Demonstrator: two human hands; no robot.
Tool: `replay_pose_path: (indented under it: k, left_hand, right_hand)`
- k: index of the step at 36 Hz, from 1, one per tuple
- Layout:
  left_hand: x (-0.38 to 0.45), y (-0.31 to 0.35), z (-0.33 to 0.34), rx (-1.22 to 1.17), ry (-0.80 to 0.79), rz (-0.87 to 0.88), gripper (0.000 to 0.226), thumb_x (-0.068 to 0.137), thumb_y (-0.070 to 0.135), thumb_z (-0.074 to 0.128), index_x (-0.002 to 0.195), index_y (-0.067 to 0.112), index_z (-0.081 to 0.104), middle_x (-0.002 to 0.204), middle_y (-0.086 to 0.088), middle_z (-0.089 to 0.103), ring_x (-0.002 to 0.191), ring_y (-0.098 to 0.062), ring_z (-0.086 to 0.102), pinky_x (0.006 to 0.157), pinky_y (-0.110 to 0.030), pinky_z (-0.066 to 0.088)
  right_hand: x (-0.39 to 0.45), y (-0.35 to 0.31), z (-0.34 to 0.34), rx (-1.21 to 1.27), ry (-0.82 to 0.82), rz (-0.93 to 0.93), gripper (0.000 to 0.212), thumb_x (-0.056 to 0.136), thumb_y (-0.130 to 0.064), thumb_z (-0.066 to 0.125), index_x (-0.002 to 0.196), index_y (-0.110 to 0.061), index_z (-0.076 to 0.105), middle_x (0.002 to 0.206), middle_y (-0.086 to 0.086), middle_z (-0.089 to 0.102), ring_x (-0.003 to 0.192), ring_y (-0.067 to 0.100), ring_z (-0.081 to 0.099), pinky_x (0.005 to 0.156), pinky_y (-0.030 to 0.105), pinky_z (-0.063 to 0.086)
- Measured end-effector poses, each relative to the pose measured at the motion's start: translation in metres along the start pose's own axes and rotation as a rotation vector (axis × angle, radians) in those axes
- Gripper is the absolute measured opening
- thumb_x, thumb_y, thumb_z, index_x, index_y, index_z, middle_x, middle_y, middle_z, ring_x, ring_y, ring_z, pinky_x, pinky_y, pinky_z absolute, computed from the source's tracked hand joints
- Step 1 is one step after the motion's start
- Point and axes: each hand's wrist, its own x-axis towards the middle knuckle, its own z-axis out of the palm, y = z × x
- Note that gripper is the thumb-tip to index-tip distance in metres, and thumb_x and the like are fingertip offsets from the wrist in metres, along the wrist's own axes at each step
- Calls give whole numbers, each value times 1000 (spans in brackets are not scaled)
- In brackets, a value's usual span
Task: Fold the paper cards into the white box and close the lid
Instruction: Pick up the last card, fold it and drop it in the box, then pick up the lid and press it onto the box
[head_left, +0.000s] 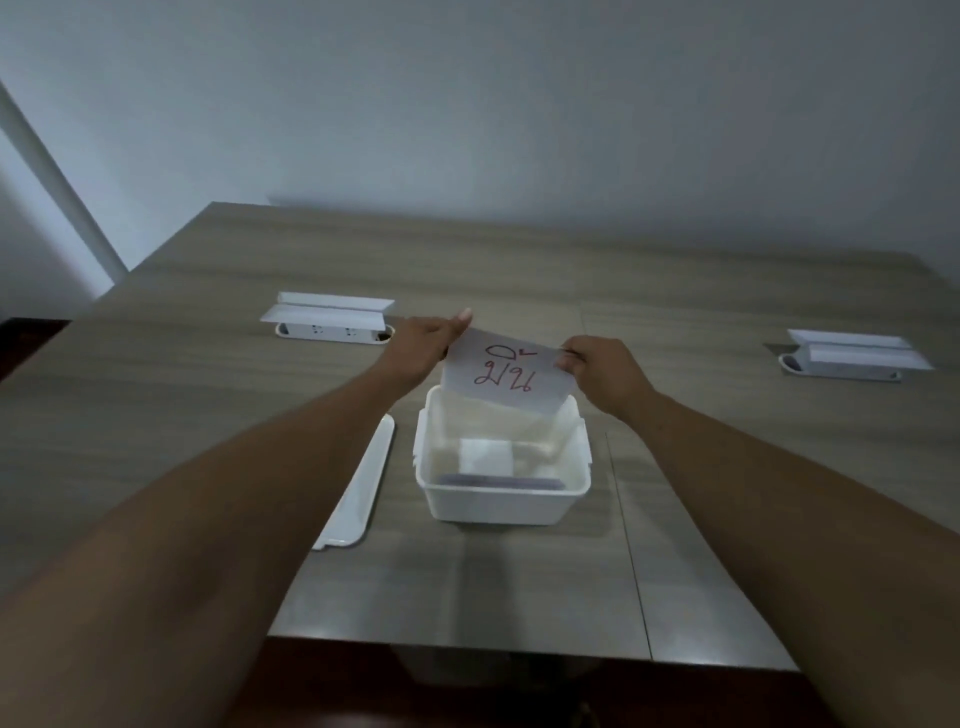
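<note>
A white paper card (506, 376) with red handwriting hangs in the air just above the far rim of the open white box (501, 501). My left hand (428, 343) pinches the card's upper left edge and my right hand (605, 371) pinches its upper right corner. Inside the box lies a folded white paper (485, 457) on top of a dark flat item. The white lid (361, 488) lies flat on the table to the left of the box, partly under my left forearm.
The wooden table (727, 467) has two pop-up socket units with raised white flaps, one at the back left (332, 319) and one at the far right (852, 353). The table's near edge runs below the box. A grey wall stands behind.
</note>
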Motion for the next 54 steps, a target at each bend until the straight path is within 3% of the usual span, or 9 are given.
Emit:
replay_pose_path:
  k: [4,10,18,24,28,36,44,50,54]
  left_hand:
    - [-17,-18,8,142,1,13,51,85,47,65,82,-3,68,75,-16,66,70,-19,59,71,-33,48]
    - [-40,-49,25,300,-7,42,3,84,18,69,85,16,70,82,2,66,77,-13,59,74,-27,46]
    - [-52,-79,37,494,-129,-98,13,82,21,72,93,15,77,99,-2,74,94,-19,64,82,-27,47]
    - [-60,-87,48,699,-192,-91,17,81,26,73,96,20,80,102,0,78,99,-21,68,93,-32,52]
    - [-65,-88,43,647,-147,-69,19,83,34,70,92,21,80,99,4,78,96,-16,69,89,-30,52]
    - [-67,-81,-8,599,125,-158,28,90,36,57,91,14,75,105,-2,75,99,-22,67,90,-37,53]
    - [-74,-114,-93,637,236,-349,30,86,33,52,78,10,69,86,-9,73,87,-30,67,78,-35,54]
    - [-63,-147,-134,677,234,-438,28,86,31,51,98,14,70,108,-11,70,103,-34,64,90,-39,51]
    - [-53,-188,-153,685,198,-500,28,86,22,49,88,5,71,103,-17,72,100,-36,66,87,-37,52]
  right_hand:
    - [-18,4,16,39,-39,36,17,91,-18,58,86,-4,68,81,8,63,72,21,53,60,26,38]
    - [-34,19,44,9,-118,73,11,86,-12,65,91,-5,71,89,9,67,82,21,57,70,25,39]
    - [-46,39,72,-66,-353,90,24,88,-28,64,90,-7,74,94,7,74,86,22,63,77,29,46]
    - [-48,48,83,-156,-472,88,53,90,-47,55,58,-5,55,62,12,60,60,22,52,62,32,41]
    - [-32,38,84,-155,-481,102,67,91,-56,42,81,5,68,85,17,73,81,29,66,80,38,54]
    - [11,-16,92,-109,-348,-20,51,96,-40,43,55,-10,45,61,6,51,68,27,51,66,30,35]
    - [38,-81,133,-27,-331,-31,26,85,-27,53,101,-12,68,113,10,68,105,29,60,89,33,48]
    - [49,-123,173,40,-330,46,37,83,-22,52,117,-12,63,125,11,62,115,28,57,97,32,47]
    - [52,-148,210,54,-269,140,28,81,-14,50,104,-3,62,111,13,64,103,32,60,86,36,52]
